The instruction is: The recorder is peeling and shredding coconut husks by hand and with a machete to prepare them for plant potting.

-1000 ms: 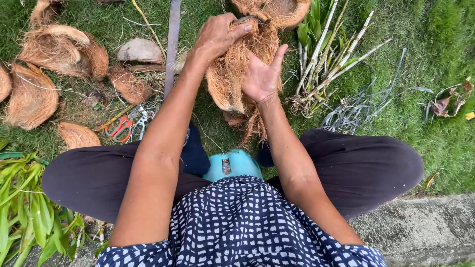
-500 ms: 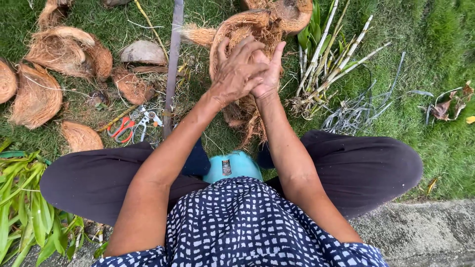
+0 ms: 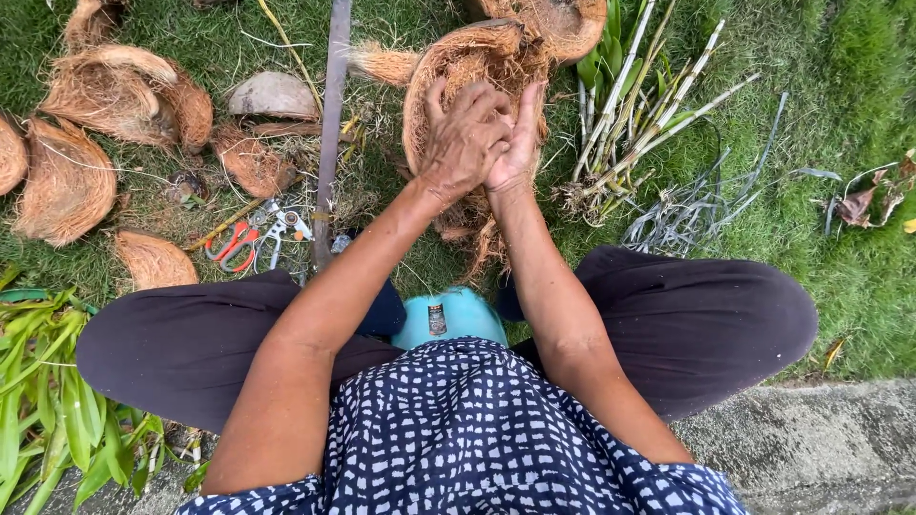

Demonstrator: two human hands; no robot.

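A brown fibrous coconut husk stands on the grass in front of me, curved like a shell. My left hand lies over its front with fingers curled into the fibres. My right hand presses against the left one, fingers pointing up along the husk. Both hands overlap, so the exact grip under them is hidden. Loose husk fibres hang below my wrists.
Several husk pieces lie on the grass at the left. Red-handled pruning shears lie beside a metal bar. Cut plant stems with roots lie at the right. A turquoise stool sits under me; a concrete edge runs lower right.
My left hand came down from the top of the husk and now lies against my right hand on the husk's front. The husk has tipped more upright.
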